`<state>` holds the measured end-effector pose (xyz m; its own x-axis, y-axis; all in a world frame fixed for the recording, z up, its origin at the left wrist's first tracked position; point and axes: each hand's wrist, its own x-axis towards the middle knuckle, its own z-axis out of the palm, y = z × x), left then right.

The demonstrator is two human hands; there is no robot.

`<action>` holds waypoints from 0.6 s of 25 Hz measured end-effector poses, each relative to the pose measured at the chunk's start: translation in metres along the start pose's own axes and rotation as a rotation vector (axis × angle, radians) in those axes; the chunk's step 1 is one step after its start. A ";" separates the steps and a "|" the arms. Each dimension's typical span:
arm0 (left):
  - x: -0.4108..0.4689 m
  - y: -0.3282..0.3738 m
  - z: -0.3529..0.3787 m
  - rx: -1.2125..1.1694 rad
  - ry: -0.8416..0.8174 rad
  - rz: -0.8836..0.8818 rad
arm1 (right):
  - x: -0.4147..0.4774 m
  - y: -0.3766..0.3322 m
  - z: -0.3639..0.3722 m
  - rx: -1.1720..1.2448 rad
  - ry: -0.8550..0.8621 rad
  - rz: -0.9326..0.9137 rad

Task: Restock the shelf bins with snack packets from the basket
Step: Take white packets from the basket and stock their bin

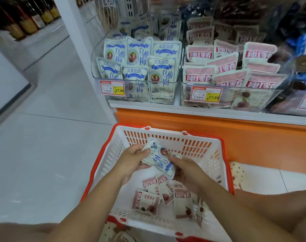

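Observation:
A white and orange basket (pixel 112 154) sits on the floor below the shelf. Over it, my left hand (pixel 133 159) grips the left edge of a blue-and-white snack packet (pixel 160 158). My right hand (pixel 185 170) pinches the same packet at its right side. Several pink-topped packets (pixel 147 199) lie on the basket floor beneath my hands. On the shelf, a clear bin (pixel 136 91) holds blue-and-white packets, and the clear bin (pixel 236 96) to its right holds pink-topped ones.
An orange panel (pixel 218 135) runs under the white shelf edge. A white pillar (pixel 82 41) stands left of the bins, with tiled aisle floor (pixel 44 137) beyond. Darker snack bins (pixel 298 75) sit at the far right. Bottles (pixel 26 18) line a shelf at top left.

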<state>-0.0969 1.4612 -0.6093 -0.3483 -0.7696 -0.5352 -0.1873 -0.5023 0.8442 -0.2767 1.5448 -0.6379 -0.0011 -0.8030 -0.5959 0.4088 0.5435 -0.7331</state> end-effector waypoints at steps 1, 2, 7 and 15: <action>-0.004 0.004 0.002 -0.004 -0.001 0.007 | -0.006 -0.008 -0.001 0.035 0.031 -0.011; -0.008 0.009 0.003 -0.005 -0.013 0.016 | -0.012 -0.017 -0.002 0.053 0.045 -0.028; -0.037 0.069 0.018 0.078 -0.094 0.160 | -0.044 -0.090 0.000 -0.043 -0.050 -0.213; -0.037 0.197 0.015 0.459 0.258 0.801 | -0.065 -0.258 0.015 -0.187 0.164 -0.672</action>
<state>-0.1349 1.3967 -0.4227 -0.3263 -0.9083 0.2619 -0.3427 0.3719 0.8627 -0.3687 1.4533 -0.4054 -0.3407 -0.9398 -0.0265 0.1083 -0.0112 -0.9941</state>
